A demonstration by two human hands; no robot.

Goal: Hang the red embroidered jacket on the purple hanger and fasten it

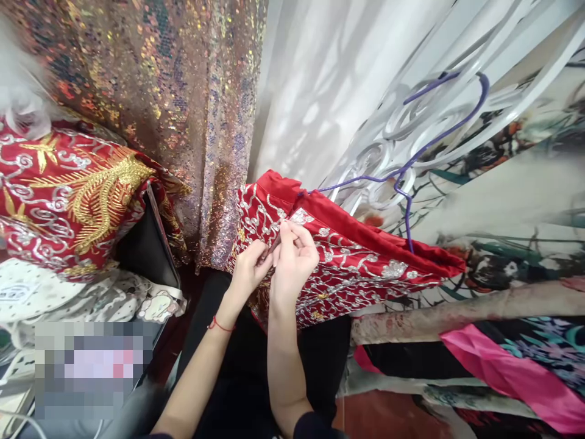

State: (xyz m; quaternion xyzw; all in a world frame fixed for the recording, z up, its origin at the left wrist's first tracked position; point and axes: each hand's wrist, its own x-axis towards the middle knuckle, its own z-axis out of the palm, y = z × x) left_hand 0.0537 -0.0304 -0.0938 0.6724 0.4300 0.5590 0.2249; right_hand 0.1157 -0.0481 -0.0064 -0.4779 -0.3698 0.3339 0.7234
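A red garment (361, 259) covered in silver and gold embroidery lies across my lap, with a plain red satin band along its upper edge. A purple wire hanger (406, 167) reaches into that edge. Both hands work at the opening on the garment's left part. My left hand (249, 266), with a red string on the wrist, is closed, fingertips pinching the cloth. Right beside it, slightly higher, my right hand (296, 253) is also closed, thumb and forefinger pinched at the opening's edge. The fingers hide the exact spot they grip.
Another red piece with gold embroidery (98, 195) lies on the left, above a white patterned cloth (34, 289). Sequined fabric (183, 91) and a white curtain (315, 79) hang behind. White curled metalwork (516, 110) stands at the right, above folded pink and black fabric (493, 360).
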